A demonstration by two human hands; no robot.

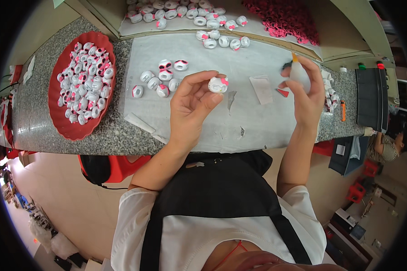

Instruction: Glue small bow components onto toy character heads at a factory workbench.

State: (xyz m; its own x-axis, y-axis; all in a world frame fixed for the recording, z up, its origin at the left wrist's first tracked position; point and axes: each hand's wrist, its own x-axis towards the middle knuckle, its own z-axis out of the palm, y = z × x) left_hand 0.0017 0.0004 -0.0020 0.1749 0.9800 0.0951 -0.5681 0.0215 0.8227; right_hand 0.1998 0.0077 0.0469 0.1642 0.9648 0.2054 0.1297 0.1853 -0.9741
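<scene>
In the left hand (190, 105), pinched between thumb and fingertips and held up over the white paper (158, 47): a small white bead (217, 86) with a pink patch. In the right hand (311, 88), gripped round the body: a white squeeze bottle (300, 77), orange tip (295, 57) turned toward the shelf (339, 31), well apart from the bead. Could slip and roll off if pinched too lightly, being rounded and caught only at the fingertips. Could smear the bead if the bottle were squeezed too hard near it, or drip onto the paper if tipped carelessly. Could also bump the loose beads (153, 83) just left of the left hand, if swung that way. Hidden: part of the bead behind the fingertips, and much of the bottle behind the right hand. Hard to make out: a dark thing (286, 67) beside the bottle, perhaps a cap. Cut off at the top edge: the bead pile (200, 21) on the shelf
</scene>
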